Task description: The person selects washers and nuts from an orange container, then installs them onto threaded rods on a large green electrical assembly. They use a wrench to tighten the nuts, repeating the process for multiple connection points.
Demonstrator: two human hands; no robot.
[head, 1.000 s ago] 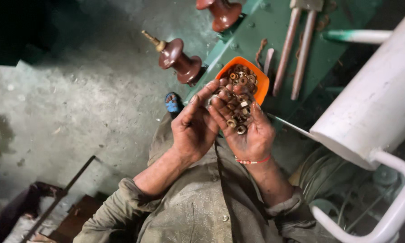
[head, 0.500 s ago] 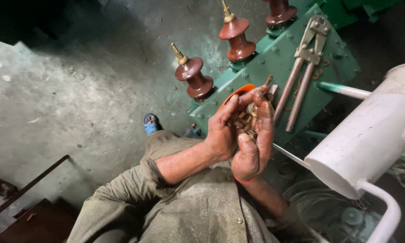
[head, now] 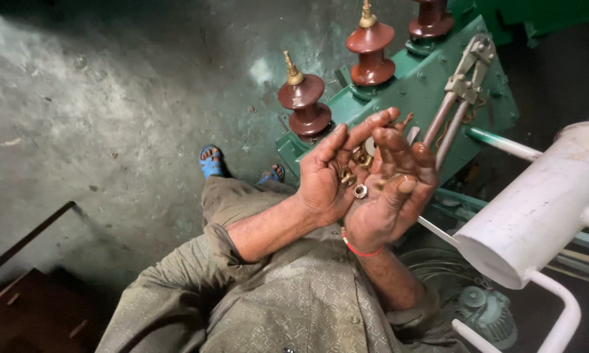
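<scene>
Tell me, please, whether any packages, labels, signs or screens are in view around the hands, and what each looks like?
None shows: no package, label, sign or screen.
The left hand and right hand cup loose brass nuts before a green metal housing with brown insulators; a white cylinder stands right.

The floor is rough grey concrete, stained and scuffed, darker toward the top edge. On it stand two feet in blue sandals, close beside the base of a green metal box. The green box rests on the floor with brown ribbed insulators standing upright on its top. At the lower left a dark brown wooden piece sits on the floor.
</scene>
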